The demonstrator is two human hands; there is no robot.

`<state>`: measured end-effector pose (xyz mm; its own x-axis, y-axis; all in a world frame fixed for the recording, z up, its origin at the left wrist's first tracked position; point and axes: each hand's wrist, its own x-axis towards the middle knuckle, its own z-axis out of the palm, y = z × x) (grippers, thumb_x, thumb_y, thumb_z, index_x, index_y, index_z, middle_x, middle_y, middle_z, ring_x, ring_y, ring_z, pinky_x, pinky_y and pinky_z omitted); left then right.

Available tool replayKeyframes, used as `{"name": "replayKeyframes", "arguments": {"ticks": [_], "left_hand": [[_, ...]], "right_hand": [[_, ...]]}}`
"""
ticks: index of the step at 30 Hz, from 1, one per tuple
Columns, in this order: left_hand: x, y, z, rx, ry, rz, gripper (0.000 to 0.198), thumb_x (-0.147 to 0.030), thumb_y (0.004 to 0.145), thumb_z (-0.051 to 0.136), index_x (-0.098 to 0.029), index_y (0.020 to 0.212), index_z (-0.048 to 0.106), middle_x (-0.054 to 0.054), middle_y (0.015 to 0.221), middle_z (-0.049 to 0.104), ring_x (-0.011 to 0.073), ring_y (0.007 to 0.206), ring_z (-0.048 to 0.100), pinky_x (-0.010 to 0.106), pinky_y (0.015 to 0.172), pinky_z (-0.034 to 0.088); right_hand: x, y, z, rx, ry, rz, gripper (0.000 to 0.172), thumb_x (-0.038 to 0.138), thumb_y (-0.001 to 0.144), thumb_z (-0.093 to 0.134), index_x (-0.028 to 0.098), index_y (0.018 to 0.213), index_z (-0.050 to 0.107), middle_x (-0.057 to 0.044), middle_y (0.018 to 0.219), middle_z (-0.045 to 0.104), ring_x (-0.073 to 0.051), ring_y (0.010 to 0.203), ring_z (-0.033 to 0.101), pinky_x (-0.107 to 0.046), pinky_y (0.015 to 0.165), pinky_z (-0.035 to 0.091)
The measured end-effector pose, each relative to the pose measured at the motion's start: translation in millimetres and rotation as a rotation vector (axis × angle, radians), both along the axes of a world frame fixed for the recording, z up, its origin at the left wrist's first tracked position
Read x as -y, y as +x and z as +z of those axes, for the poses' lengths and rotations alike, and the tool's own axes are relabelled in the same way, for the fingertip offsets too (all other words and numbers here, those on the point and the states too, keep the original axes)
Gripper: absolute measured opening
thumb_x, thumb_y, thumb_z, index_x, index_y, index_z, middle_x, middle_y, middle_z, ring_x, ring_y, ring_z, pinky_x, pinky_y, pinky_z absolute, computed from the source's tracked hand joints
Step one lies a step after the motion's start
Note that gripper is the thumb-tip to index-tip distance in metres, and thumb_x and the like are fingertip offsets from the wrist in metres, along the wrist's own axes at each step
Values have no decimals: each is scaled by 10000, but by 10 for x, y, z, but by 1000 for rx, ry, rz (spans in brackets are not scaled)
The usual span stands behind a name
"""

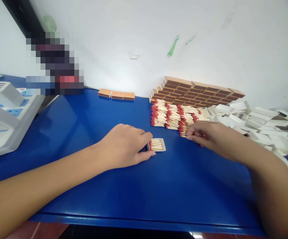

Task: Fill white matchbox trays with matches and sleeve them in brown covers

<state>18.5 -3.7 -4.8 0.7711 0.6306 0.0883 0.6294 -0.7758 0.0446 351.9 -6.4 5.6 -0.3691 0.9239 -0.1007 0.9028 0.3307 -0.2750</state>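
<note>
A small open matchbox tray (pixel 157 145) holding red-tipped matches lies on the blue table (pixel 139 196). My left hand (pixel 124 146) rests beside it, fingers curled, with fingertips and thumb pinching the tray's left end. My right hand (pixel 206 135) sits at the near edge of a heap of loose matches (pixel 174 116), its fingers pinched together on a few matches.
A stack of brown matchbox sleeves (pixel 196 93) leans against the white wall behind the heap. Several empty white trays (pixel 258 122) are piled at the right. Three closed matchboxes (pixel 116 95) lie at the back. A white power strip (pixel 7 113) sits at the left.
</note>
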Motion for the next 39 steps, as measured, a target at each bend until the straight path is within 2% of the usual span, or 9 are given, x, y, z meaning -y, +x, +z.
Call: {"name": "replayKeyframes", "arguments": {"ticks": [8, 12, 18, 24, 31, 39], "left_hand": [[4, -6, 7, -2, 7, 1, 341, -526, 1052, 586, -208, 1076, 706, 3, 830, 729, 201, 759, 689, 332, 594, 271], [3, -8, -4, 4, 13, -1, 341, -525, 1054, 582, -212, 1093, 711, 1, 839, 736, 202, 763, 699, 337, 596, 281], [1, -9, -26, 37, 29, -11, 329, -515, 1046, 593, -210, 1091, 707, -3, 845, 747, 200, 751, 708, 334, 586, 293], [-1, 2, -25, 44, 33, -13, 338, -524, 1047, 589, -204, 1062, 699, -3, 846, 746, 204, 764, 719, 341, 587, 311], [16, 7, -20, 55, 38, -16, 328, -510, 1050, 591, -198, 1016, 688, -2, 813, 731, 203, 764, 718, 335, 598, 325], [22, 13, -11, 57, 41, -20, 319, -497, 1052, 593, -195, 994, 677, -2, 809, 729, 203, 764, 721, 334, 597, 332]], "right_hand": [[51, -77, 39, -13, -9, 10, 227, 433, 1041, 556, 268, 958, 687, -46, 839, 709, -206, 680, 622, -330, 604, 442], [105, -210, 71, -79, 57, 34, 245, 460, 1051, 568, 260, 970, 685, -43, 837, 706, -199, 682, 619, -328, 607, 449], [230, -536, 69, -149, 200, 114, 189, 393, 1072, 564, 252, 987, 656, -44, 841, 678, -196, 685, 596, -331, 618, 446], [341, -808, 0, -147, 278, 242, 111, 263, 1088, 531, 230, 1041, 626, -53, 927, 673, -189, 765, 637, -318, 662, 475], [345, -898, -65, -92, 390, 300, 88, 203, 1081, 533, 211, 1072, 621, -61, 960, 690, -190, 785, 679, -312, 651, 482], [356, -963, -104, -87, 415, 293, 104, 209, 1085, 531, 211, 1042, 626, -66, 956, 699, -188, 766, 674, -319, 626, 478]]}}
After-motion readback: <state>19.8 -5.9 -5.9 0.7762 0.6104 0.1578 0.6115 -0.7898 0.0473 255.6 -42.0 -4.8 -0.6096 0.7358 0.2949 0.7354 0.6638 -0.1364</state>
